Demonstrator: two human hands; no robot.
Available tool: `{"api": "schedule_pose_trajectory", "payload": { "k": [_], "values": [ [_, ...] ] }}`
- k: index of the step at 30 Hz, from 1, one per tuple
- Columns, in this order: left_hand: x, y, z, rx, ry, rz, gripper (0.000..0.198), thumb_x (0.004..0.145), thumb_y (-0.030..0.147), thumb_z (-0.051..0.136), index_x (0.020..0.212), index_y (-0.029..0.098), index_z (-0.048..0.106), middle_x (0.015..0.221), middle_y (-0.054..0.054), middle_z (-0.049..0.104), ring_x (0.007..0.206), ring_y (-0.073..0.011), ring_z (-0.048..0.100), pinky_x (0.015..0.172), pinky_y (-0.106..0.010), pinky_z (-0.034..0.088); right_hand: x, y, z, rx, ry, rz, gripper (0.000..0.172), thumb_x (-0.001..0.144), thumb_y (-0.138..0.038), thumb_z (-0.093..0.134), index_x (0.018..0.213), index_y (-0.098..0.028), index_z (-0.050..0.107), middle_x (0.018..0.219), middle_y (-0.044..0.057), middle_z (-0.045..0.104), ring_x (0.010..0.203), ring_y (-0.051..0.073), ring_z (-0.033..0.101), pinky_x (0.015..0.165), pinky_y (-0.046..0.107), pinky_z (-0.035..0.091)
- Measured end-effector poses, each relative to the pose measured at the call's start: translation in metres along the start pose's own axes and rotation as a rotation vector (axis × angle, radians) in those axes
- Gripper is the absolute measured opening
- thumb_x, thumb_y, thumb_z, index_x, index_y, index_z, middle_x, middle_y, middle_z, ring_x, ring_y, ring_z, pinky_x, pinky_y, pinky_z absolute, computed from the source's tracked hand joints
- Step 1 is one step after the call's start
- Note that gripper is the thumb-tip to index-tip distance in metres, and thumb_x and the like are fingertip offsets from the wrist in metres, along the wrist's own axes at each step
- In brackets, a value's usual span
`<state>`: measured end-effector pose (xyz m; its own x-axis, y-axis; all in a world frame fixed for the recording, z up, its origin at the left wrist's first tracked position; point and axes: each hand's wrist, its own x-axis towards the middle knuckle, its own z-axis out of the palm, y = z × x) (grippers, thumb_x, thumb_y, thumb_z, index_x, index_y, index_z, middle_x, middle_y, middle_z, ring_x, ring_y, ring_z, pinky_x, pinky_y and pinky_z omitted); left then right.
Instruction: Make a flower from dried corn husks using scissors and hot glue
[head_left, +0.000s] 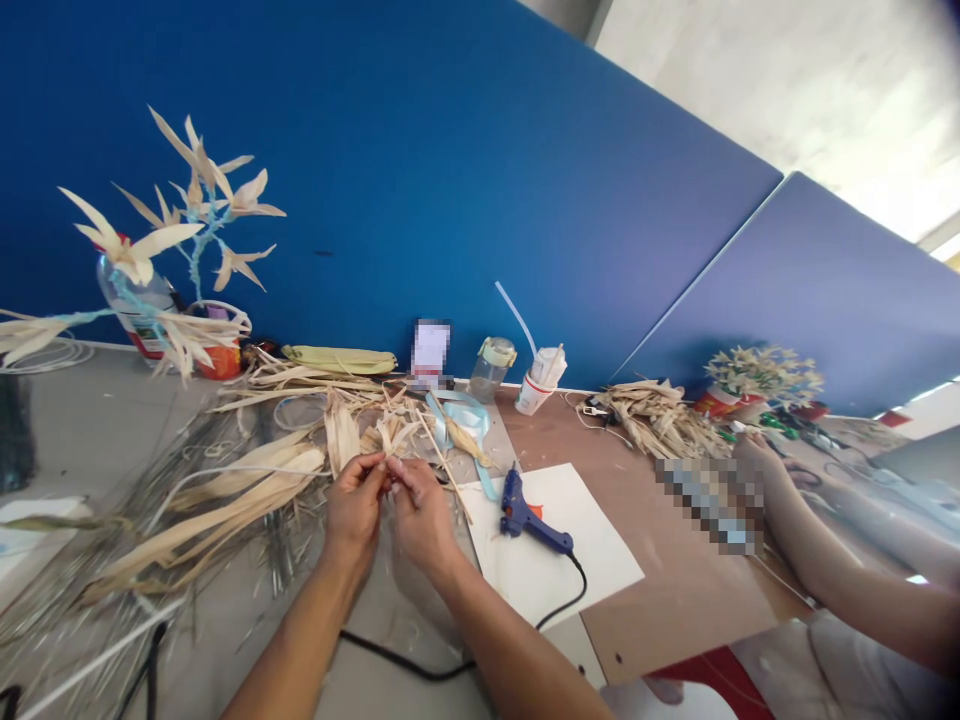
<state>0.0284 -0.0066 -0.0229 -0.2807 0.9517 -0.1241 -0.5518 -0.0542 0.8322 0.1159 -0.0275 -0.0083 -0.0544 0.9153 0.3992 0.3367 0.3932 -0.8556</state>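
My left hand (354,508) and my right hand (421,512) meet above the table with their fingertips pinched together. Between them they grip the base of a small corn husk flower (394,434), whose pale petals spread just beyond the fingers; its lower end is hidden. Dry corn husks (262,480) lie to the left of my left hand. On a white sheet (577,560) to the right of my right hand rests a blue glue gun (523,508), its black cord running under my right forearm. A light blue ribbon (461,415) curls behind my hands.
Husk flowers on blue-wrapped stems (196,235) stand at the left by a bottle (135,300). Along the blue partition (420,170) are a phone (430,352), a lidded jar (491,368) and a paper cup (534,392). Another person's arm (817,570) reaches in at right, near a husk pile (664,420).
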Motion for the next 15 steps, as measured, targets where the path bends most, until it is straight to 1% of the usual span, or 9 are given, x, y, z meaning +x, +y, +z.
{"api": "schedule_pose_trajectory", "payload": {
  "k": [3,6,10,13,15],
  "values": [
    [0.0,-0.001,-0.001,0.067,0.005,0.044,0.025,0.057,0.03,0.08,0.076,0.017,0.07,0.069,-0.001,0.066,0.061,-0.0126,0.055,0.058,-0.022,0.043,-0.002,-0.006,0.0,-0.028,0.002,-0.006,0.035,0.086,-0.009,0.043,0.108,-0.022,0.066,0.099,0.009,0.062,0.093,0.019,0.06,0.087,0.034,0.05],
    [-0.002,0.0,-0.002,0.177,0.016,0.097,0.018,0.061,0.029,0.077,0.074,0.018,0.071,0.071,-0.002,0.067,0.066,-0.015,0.057,0.062,-0.024,0.044,-0.005,-0.011,0.001,-0.097,-0.007,-0.043,0.035,0.087,-0.009,0.041,0.11,-0.022,0.063,0.101,0.009,0.061,0.095,0.02,0.058,0.088,0.035,0.05],
    [-0.005,0.001,-0.001,0.296,0.063,0.181,0.007,0.064,0.024,0.073,0.069,0.02,0.071,0.07,-0.003,0.068,0.068,-0.0171,0.058,0.066,-0.025,0.044,-0.008,-0.011,0.005,-0.193,-0.024,-0.072,0.034,0.087,-0.01,0.039,0.113,-0.015,0.061,0.104,0.013,0.058,0.096,0.022,0.056,0.09,0.035,0.049],
    [-0.006,0.0,-0.002,0.329,0.062,0.263,0.006,0.064,0.024,0.072,0.07,0.022,0.071,0.072,-0.003,0.068,0.071,-0.0188,0.059,0.072,-0.028,0.045,-0.01,-0.008,0.007,-0.259,-0.048,-0.081,0.033,0.087,-0.01,0.039,0.112,-0.014,0.061,0.101,0.014,0.058,0.093,0.023,0.056,0.088,0.037,0.048],
    [-0.007,-0.001,-0.003,0.362,0.055,0.296,0.008,0.065,0.027,0.071,0.071,0.022,0.07,0.073,-0.003,0.068,0.073,-0.0198,0.059,0.074,-0.029,0.045,-0.009,-0.008,0.007,-0.253,-0.062,-0.092,0.034,0.086,-0.01,0.039,0.112,-0.013,0.061,0.101,0.014,0.058,0.092,0.023,0.056,0.087,0.038,0.048]
  ]
}}
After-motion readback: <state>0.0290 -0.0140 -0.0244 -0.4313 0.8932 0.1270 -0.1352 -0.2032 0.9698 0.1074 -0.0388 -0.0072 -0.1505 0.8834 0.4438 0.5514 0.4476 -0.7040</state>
